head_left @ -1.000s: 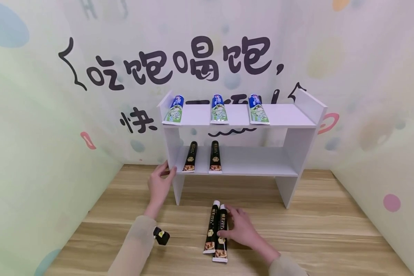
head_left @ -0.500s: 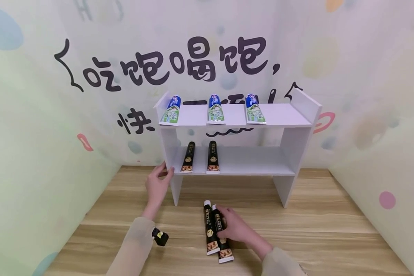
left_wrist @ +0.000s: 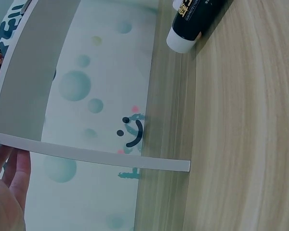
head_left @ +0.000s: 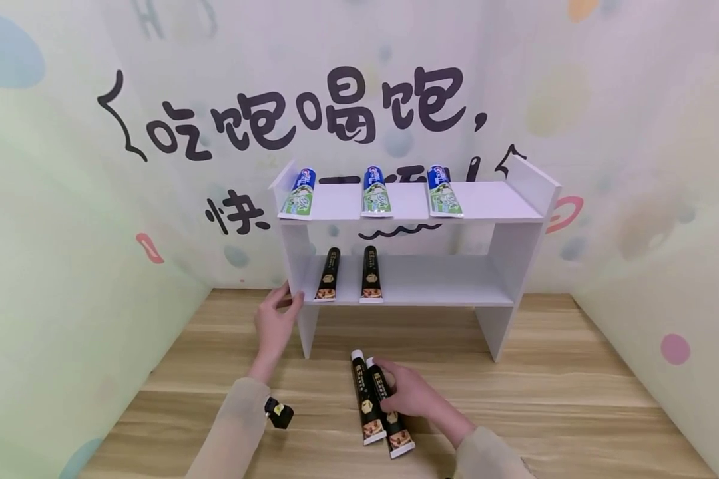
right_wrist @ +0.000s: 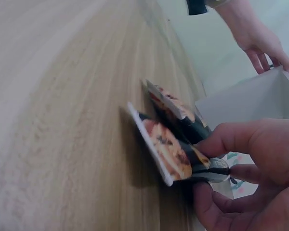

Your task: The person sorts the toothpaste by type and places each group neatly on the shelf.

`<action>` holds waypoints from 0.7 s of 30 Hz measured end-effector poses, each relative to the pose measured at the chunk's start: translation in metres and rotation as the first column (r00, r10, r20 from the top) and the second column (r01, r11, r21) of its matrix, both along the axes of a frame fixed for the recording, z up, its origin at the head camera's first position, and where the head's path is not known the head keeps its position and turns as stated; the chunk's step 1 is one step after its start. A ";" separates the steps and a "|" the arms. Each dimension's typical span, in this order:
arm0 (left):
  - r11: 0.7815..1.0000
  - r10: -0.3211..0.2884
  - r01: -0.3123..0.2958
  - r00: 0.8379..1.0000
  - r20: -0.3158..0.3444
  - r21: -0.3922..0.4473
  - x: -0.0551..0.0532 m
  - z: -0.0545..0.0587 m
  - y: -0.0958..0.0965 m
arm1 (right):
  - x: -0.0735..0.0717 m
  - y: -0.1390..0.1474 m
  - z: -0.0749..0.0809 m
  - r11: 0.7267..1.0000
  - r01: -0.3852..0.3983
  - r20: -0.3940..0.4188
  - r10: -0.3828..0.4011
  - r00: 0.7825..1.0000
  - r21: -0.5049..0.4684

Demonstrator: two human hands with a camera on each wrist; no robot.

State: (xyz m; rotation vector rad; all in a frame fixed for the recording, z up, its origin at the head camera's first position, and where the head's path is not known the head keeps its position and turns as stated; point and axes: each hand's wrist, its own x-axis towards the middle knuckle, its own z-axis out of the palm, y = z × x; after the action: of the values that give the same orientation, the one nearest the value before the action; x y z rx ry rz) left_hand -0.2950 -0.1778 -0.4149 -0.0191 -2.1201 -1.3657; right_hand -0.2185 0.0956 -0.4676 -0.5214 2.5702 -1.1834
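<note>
Two black toothpaste tubes with white caps lie side by side on the wooden table. My right hand grips the right-hand toothpaste tube between thumb and fingers; in the right wrist view its flat white end points away from the palm. The left-hand toothpaste tube lies against it, untouched by fingers as far as I can tell. At the white shelf, my left hand holds the left side panel, thumb at the front edge and fingers on the outer side.
Three blue-green toothpaste tubes, the middle one among them, lie along the top board. Two black toothpaste tubes, one at the left and one beside it, lie on the lower board. Printed walls enclose the wooden table.
Both black tubes on the table have turned, their flat ends swinging right and their caps left. My right hand has shifted slightly left with its tube. The left hand stays on the shelf.
</note>
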 end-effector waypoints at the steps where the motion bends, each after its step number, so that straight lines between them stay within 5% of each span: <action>1: 1.000 -0.001 0.001 1.000 0.000 0.001 0.000 0.000 0.000 | 0.000 0.001 0.000 1.000 -0.001 0.009 0.001 1.000 -0.005; 6: 1.000 -0.007 0.007 1.000 -0.002 0.002 0.001 -0.001 -0.001 | -0.002 0.012 0.004 0.996 -0.053 0.107 0.060 0.992 -0.069; 11: 1.000 -0.013 0.013 1.000 0.003 0.001 0.001 -0.001 -0.001 | -0.004 0.023 0.012 0.983 -0.068 0.276 0.114 0.954 -0.170; 21: 1.000 -0.004 0.004 1.000 -0.024 -0.001 0.003 0.001 0.000 | -0.007 0.041 0.022 0.970 -0.074 0.315 0.148 0.938 -0.233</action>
State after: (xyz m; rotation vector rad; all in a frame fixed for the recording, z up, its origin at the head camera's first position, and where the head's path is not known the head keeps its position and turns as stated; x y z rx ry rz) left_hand -0.2923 -0.1773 -0.4138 -0.0396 -2.1019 -1.3601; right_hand -0.2258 0.1362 -0.4458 -0.4614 2.1159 -1.3888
